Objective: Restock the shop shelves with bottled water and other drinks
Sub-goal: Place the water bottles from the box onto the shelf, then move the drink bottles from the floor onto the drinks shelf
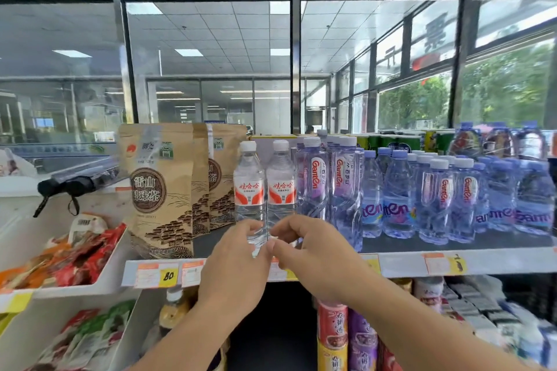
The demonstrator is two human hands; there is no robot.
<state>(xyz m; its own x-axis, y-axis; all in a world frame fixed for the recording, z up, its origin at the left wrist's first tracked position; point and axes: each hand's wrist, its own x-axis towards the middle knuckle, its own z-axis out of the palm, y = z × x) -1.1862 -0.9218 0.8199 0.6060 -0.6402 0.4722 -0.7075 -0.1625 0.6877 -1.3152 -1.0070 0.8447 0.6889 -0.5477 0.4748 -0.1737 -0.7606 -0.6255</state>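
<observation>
Left hand: the left hand (238, 253) is at the base of the left red-labelled water bottle (249, 190), fingers curled round its lower part, near the front edge of the top shelf (401, 262).
Right hand: the right hand (304, 247) sits at the foot of the right red-labelled water bottle (281, 187), fingers bent and pinching at it; whether the grasp is full, the view does not settle.
Bottles: both stand upright, side by side and touching or nearly so, between the brown tea pouches (159, 190) on the left and the purple-tinted bottles (328, 187) on the right.
Step in hand: likely squaring the two bottles into the row.
How to do it well: the person should push low on the bodies so that they slide rather than tip, keep the labels facing out, and close the gap to the purple-tinted neighbours without knocking them.
Risk: a shove near the caps could topple one off the front edge.
</observation>
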